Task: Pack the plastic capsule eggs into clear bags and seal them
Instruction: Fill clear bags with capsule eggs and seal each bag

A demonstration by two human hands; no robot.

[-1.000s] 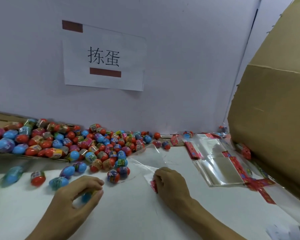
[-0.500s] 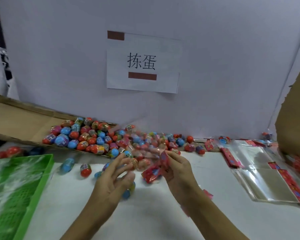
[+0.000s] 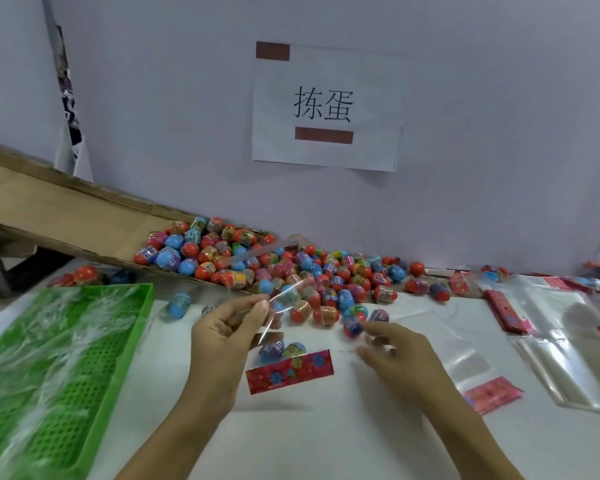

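Left hand (image 3: 227, 329), raised above the white tabletop (image 3: 326, 427), pinches between thumb and curled fingers the upper edge of a clear plastic bag (image 3: 284, 344), which hangs with its long axis roughly vertical, its red flower-printed header strip (image 3: 290, 372) lowest and lying crosswise, and two capsule eggs (image 3: 281, 350) resting just above that strip. Right hand (image 3: 392, 351), fingers loosely curled, holds a blue-and-red plastic capsule egg (image 3: 352, 329) at its fingertips, just right of the bag. Behind both, a heap of red, blue and multicoloured capsule eggs (image 3: 291, 268) spills from a cardboard chute (image 3: 66, 216); a green perforated plastic tray (image 3: 59, 368) lies left, a stack of clear bags (image 3: 568, 341) right.
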